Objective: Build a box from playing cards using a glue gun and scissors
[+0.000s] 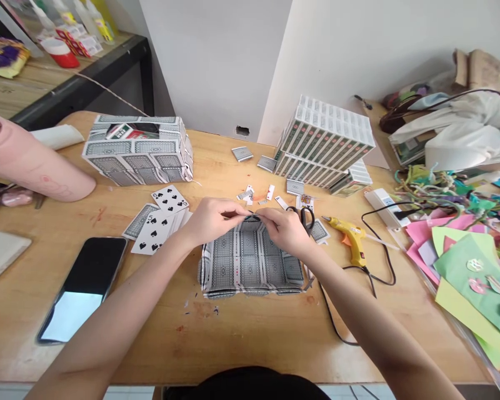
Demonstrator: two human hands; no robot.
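A box made of playing cards (pixel 241 261) lies in front of me on the wooden table, its patterned card backs facing me and its inside showing. My left hand (pixel 216 219) and my right hand (pixel 285 228) meet at the box's far edge. Both pinch that edge with thumb and fingers, close together. What lies between the fingertips is partly hidden. Black-handled scissors (pixel 306 216) rest just beyond my right hand. Loose playing cards (pixel 152 236), a five and a six of spades among them, lie left of my left wrist.
A finished-looking card box (pixel 137 153) stands at the back left. Stacked card packs (pixel 325 139) stand at the back right. A yellow glue gun (pixel 352 239) with its cable lies on the right, near coloured paper (pixel 475 278). A phone (pixel 83 289) lies on the left.
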